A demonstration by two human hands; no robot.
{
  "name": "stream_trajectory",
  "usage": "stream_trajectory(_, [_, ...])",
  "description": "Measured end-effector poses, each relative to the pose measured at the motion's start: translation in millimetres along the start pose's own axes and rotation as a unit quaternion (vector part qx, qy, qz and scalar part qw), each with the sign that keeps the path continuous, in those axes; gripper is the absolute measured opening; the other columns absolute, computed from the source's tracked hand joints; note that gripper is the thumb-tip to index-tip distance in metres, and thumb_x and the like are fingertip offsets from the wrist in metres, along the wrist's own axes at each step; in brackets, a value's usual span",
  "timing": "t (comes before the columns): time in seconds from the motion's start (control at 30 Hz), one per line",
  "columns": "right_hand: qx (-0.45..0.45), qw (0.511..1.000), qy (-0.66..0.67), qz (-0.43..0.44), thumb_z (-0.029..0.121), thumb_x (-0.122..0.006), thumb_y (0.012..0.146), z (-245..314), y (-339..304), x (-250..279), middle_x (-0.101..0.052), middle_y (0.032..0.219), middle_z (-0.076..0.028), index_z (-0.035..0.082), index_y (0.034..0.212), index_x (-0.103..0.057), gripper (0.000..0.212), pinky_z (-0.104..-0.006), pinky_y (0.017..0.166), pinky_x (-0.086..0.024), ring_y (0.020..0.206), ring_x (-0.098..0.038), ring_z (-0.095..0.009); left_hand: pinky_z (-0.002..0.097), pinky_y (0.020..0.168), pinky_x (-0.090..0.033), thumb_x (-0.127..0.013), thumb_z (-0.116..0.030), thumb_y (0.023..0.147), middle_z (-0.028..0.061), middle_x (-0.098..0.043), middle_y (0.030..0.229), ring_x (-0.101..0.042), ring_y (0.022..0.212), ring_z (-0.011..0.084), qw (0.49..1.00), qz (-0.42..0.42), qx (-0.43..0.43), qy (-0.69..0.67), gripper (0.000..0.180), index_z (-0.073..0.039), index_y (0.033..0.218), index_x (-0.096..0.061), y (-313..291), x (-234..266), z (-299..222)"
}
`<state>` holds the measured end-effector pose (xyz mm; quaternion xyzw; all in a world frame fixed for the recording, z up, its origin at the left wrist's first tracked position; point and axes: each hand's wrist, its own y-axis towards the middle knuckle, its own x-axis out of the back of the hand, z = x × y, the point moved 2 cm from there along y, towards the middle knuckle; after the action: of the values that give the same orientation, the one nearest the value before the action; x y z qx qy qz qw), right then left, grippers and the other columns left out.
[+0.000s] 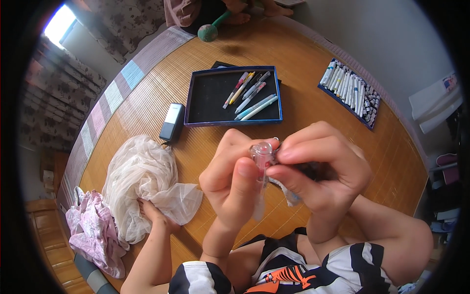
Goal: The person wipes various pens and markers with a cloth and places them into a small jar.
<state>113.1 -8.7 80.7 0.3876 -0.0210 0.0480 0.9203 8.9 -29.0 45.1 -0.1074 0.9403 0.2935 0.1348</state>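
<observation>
A clear pen [262, 156] with a pink-red inside stands nearly upright before me, its rounded end toward me. My left hand [226, 183] is closed on it, thumb in front and fingers behind. Close beside the pen's upper end, my right hand [325, 164] pinches thumb and fingers together at a small dark piece. What that piece is, and whether it is joined to the pen, I cannot tell. Beyond my hands, a shallow blue box [205, 122] with a black lining holds several pens [256, 93], lying at a slant on its right side.
A tray of white markers [350, 90] lies at the far right. Left of the box rests a black-and-silver case [171, 121]. White tulle cloth [139, 171] and pink clothing [93, 230] are bunched at the left. Another person's feet [238, 17] and a green object [208, 33] are at the far edge.
</observation>
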Motion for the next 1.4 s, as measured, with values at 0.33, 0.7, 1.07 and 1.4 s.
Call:
stream_trajectory(0.33, [-0.018, 0.996, 0.011, 0.09, -0.001, -0.064, 0.053, 2.1, 0.2, -4.2, -0.052, 0.063, -0.009, 0.001, 0.066, -0.054, 0.017, -0.023, 0.05, -0.042, 0.056, -0.053, -0.019, 0.0191, 0.054, -0.031, -0.043, -0.017, 0.077, 0.0072, -0.047, 0.067, -0.039, 0.059, 0.0094, 0.998, -0.051, -0.031, -0.03, 0.027, 0.007, 0.081, -0.053, 11.4, -1.8, -1.0])
stream_trajectory(0.7, [0.061, 0.989, -0.124, -0.054, 0.0, -0.061, 0.061, 6.5, -0.7, 8.3, -0.052, 0.073, -0.009, 0.002, 0.075, -0.055, 0.016, -0.0216, 0.052, -0.043, 0.061, -0.053, -0.016, 0.0191, 0.055, -0.03, -0.044, -0.015, 0.077, 0.0065, -0.049, 0.068, -0.04, 0.062, 0.0092, 0.998, -0.015, -0.003, -0.062, 0.023, 0.006, 0.082, -0.053, 11.3, -27.2, 6.5])
stream_trajectory(1.07, [0.014, 0.998, -0.038, 0.048, -0.004, -0.058, 0.059, -15.4, 1.2, -12.0, -0.052, 0.071, -0.01, -0.001, 0.071, -0.056, 0.013, -0.0219, 0.053, -0.042, 0.061, -0.052, -0.016, 0.0197, 0.067, -0.039, -0.038, -0.02, 0.081, 0.0088, -0.053, 0.084, -0.05, 0.074, 0.0106, 0.98, -0.159, 0.08, -0.084, 0.026, 0.002, 0.087, -0.049, -7.5, -7.6, 19.8])
stream_trajectory(1.4, [-0.037, 0.987, 0.051, 0.15, -0.008, -0.057, 0.056, -21.8, -1.5, -38.7, -0.051, 0.067, -0.009, 0.0, 0.071, -0.057, 0.017, -0.0206, 0.051, -0.041, 0.06, -0.052, -0.015, 0.0173, 0.061, -0.036, -0.04, -0.023, 0.08, 0.0027, -0.046, 0.077, -0.044, 0.068, 0.0076, 0.955, -0.271, 0.108, -0.056, 0.027, 0.003, 0.082, -0.05, -23.2, 17.6, 12.3])
